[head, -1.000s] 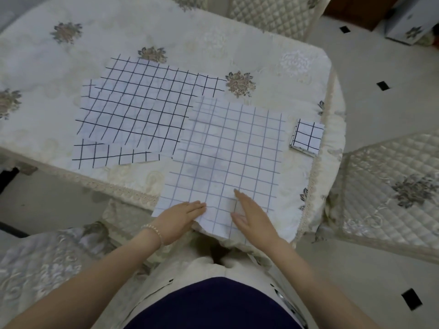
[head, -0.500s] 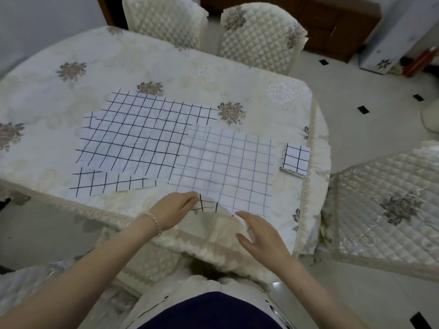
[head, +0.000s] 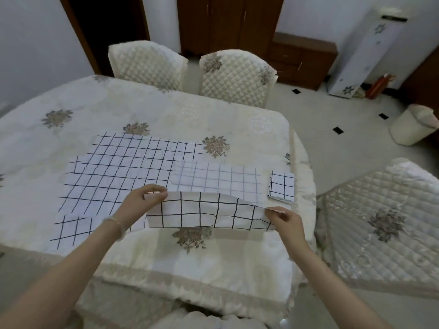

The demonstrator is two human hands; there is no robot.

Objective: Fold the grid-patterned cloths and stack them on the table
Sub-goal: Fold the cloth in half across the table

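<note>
While both hands pinch its near edge, the grid-patterned cloth [head: 209, 211] is doubled over on itself: a dark-lined flap lifted and carried toward the far half, which lies flat with pale lines. Left hand [head: 140, 203]: fingers closed on the flap's left corner. Right hand [head: 285, 219]: fingers closed on the right corner. Folded cloth [head: 281, 186]: small square, just beside the lifted cloth's right end, near the table's right edge. Unfolded cloths [head: 118, 176]: overlapping, flat, to the left. Table [head: 213, 257]: cream floral cover. Two quilted chairs [head: 232, 77] stand at the far side.
</note>
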